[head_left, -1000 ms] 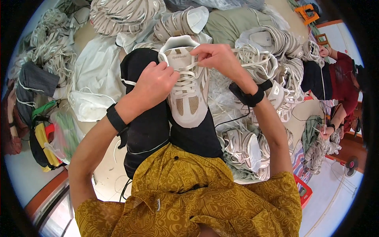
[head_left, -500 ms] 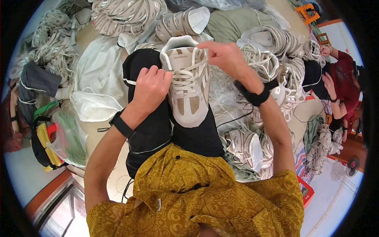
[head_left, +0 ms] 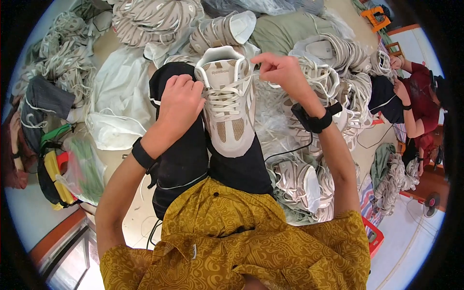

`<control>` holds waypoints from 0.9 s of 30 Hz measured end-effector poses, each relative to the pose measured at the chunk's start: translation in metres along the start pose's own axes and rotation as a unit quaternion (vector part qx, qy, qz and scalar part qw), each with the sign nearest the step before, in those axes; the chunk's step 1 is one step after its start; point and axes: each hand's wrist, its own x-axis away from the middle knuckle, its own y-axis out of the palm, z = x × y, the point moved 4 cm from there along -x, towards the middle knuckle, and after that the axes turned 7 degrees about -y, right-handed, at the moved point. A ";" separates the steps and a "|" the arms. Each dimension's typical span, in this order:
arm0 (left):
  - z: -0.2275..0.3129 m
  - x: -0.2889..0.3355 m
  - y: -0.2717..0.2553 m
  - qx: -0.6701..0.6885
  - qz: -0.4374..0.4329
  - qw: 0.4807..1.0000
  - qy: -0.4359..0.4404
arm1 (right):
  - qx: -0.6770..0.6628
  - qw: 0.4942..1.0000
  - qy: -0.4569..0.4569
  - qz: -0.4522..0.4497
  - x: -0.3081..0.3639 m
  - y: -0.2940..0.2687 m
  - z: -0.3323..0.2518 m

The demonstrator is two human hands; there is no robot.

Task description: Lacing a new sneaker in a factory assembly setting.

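A beige and white sneaker (head_left: 232, 130) rests upright on my black-trousered thighs, its toe toward me. Cream laces (head_left: 225, 101) cross over its tongue. Beside the shoe's left collar is my left hand (head_left: 182, 102), back upward and fingers curled; whatever they hold is hidden. My right hand (head_left: 282, 72) is closed in a pinch just off the right collar, with a strand of shoelace running toward it from the upper eyelets.
Nested sneaker uppers (head_left: 154, 21) lie in piles ahead, with more at left and right. White plastic sheeting (head_left: 121, 96) spreads left of my legs. A yellow and black bag (head_left: 55, 176) lies at far left. Another person in a dark red top (head_left: 423, 96) sits at far right.
My right hand has shifted slightly right and toward me, away from the collar. My left hand has turned a little and moved up and left. The shoe stays on my thighs.
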 end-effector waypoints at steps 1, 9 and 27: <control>-0.001 -0.001 0.003 -0.008 -0.018 1.000 0.011 | -0.039 0.999 0.018 0.011 -0.001 -0.002 -0.001; -0.022 -0.008 -0.006 -0.005 -0.026 0.999 0.025 | -0.031 0.999 0.011 0.030 -0.004 0.000 -0.009; -0.024 -0.001 -0.009 -0.026 0.003 0.997 0.072 | -0.210 0.975 0.067 0.029 -0.012 0.002 -0.018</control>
